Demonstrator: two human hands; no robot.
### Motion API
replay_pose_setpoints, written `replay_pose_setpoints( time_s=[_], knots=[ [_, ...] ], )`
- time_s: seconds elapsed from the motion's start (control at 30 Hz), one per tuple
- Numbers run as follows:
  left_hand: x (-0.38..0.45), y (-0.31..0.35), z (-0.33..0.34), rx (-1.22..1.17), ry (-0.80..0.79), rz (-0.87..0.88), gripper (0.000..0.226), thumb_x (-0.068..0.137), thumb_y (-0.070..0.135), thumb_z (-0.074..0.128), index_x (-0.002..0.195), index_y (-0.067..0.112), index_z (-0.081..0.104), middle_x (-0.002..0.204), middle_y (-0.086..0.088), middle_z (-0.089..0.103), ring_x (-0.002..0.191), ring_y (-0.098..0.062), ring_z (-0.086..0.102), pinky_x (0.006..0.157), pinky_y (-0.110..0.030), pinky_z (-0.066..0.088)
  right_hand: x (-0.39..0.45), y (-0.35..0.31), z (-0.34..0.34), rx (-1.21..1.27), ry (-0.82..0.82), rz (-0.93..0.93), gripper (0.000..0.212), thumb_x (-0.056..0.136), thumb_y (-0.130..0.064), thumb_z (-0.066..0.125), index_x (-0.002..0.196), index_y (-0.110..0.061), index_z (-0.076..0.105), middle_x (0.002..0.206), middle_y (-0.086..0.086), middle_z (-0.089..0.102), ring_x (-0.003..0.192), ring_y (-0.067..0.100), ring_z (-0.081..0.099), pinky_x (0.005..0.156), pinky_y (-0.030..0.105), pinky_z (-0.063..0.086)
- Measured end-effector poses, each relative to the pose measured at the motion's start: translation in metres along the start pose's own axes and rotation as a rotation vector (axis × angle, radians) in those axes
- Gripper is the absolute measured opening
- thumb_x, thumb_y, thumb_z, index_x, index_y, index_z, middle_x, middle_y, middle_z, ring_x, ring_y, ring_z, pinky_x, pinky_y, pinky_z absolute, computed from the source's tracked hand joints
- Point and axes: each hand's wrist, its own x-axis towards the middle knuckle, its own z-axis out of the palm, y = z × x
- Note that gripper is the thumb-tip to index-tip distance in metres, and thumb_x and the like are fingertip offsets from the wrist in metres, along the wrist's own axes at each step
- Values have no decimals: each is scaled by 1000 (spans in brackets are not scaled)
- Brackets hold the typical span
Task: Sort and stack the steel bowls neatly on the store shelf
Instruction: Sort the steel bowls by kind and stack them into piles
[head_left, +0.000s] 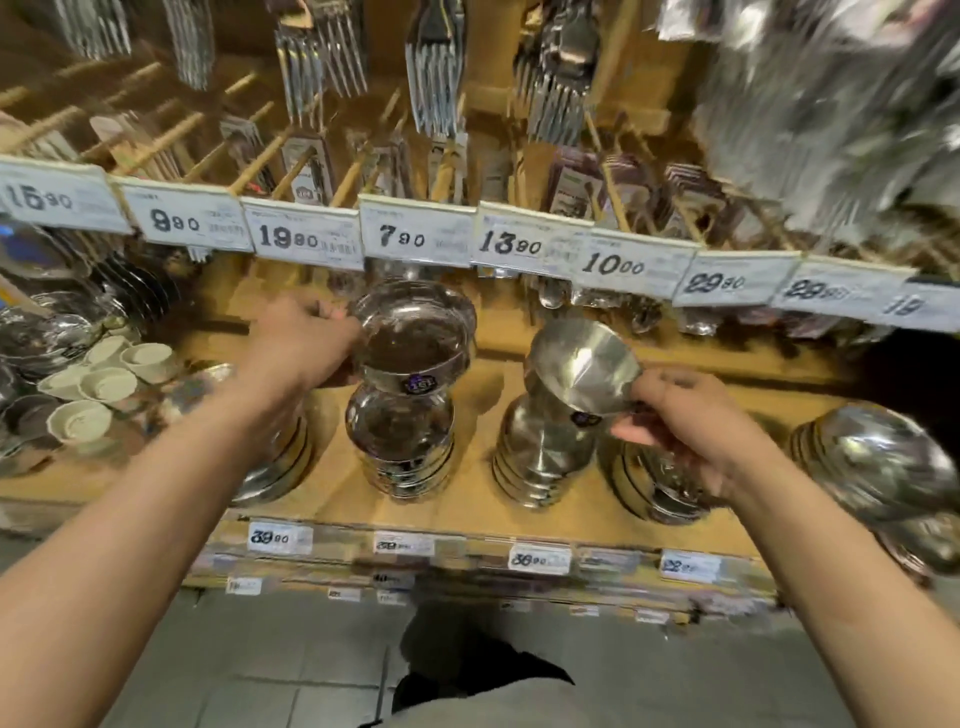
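head view: two hands, left hand (306, 338) and right hand (680, 415), each grip one steel bowl.

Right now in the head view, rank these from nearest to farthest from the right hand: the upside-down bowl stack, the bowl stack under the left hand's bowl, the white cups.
1. Upside-down bowl stack: just left of the right hand.
2. Bowl stack under the left hand's bowl: mid-shelf, farther left.
3. White cups: far left end.

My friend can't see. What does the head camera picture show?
A person holds a steel bowl in each hand above stacks of steel bowls on a wooden store shelf: left hand, right hand. Price tags and hanging forks sit above.
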Motion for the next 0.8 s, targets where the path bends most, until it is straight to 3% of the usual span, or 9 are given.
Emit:
replay_pose_setpoints(
  time_s=[0.13, 0.3, 0.47, 0.53, 0.6, 0.67, 0.8],
  knots=[
    [-38, 6, 19, 55, -70, 19, 3, 86, 8, 70, 85, 10, 69, 78, -10, 75, 52, -13, 69, 61, -32, 63, -12, 12, -42, -11, 27, -13, 11, 95, -8, 64, 100, -3, 72, 89, 18, 77, 78, 25, 74, 70, 33, 63],
    [-78, 17, 59, -76, -210, -27, 9, 89, 2, 65, 83, 9, 65, 68, -8, 69, 46, -13, 64, 45, -26, 57, -32, 31, -100, 46, 140, -14, 10, 93, 1, 62, 98, 4, 70, 87, 25, 74, 70, 24, 74, 57, 23, 62],
    [-106, 38, 119, -19, -329, 2, 5, 89, 6, 66, 93, 5, 69, 84, -17, 74, 55, -18, 68, 50, -27, 57, -57, 46, -173, 50, 189, -22, 12, 94, 0, 61, 91, 2, 72, 78, 17, 71, 69, 22, 72, 59, 24, 61],
    [-117, 44, 140, -16, -342, -7, 5, 89, 6, 67, 93, 5, 70, 86, -17, 75, 58, -20, 69, 60, -32, 60, -62, 52, -198, 59, 221, -19, 20, 94, 0, 62, 80, -4, 76, 76, 17, 72, 69, 21, 72, 59, 24, 61],
    [-132, 50, 165, -39, -335, -31, 3, 91, 4, 66, 92, 6, 69, 73, -12, 74, 50, -17, 67, 49, -26, 56, -68, 59, -225, 76, 255, -18, 23, 94, -1, 62, 78, -5, 78, 73, 14, 72, 66, 19, 71, 59, 23, 60],
    [-146, 54, 184, -61, -322, -50, 4, 91, 3, 66, 93, 7, 67, 74, -12, 73, 44, -14, 64, 40, -22, 51, -69, 66, -247, 91, 277, -12, 17, 95, -1, 61, 84, -1, 74, 71, 12, 70, 64, 18, 72, 59, 22, 61],
    [-162, 47, 196, -100, -279, -57, 9, 93, 2, 64, 86, 8, 63, 76, -10, 70, 49, -12, 64, 51, -25, 58, -63, 73, -262, 100, 232, -24, 20, 95, -2, 63, 77, -7, 71, 66, 5, 73, 63, 19, 74, 55, 20, 59]
  ],
)
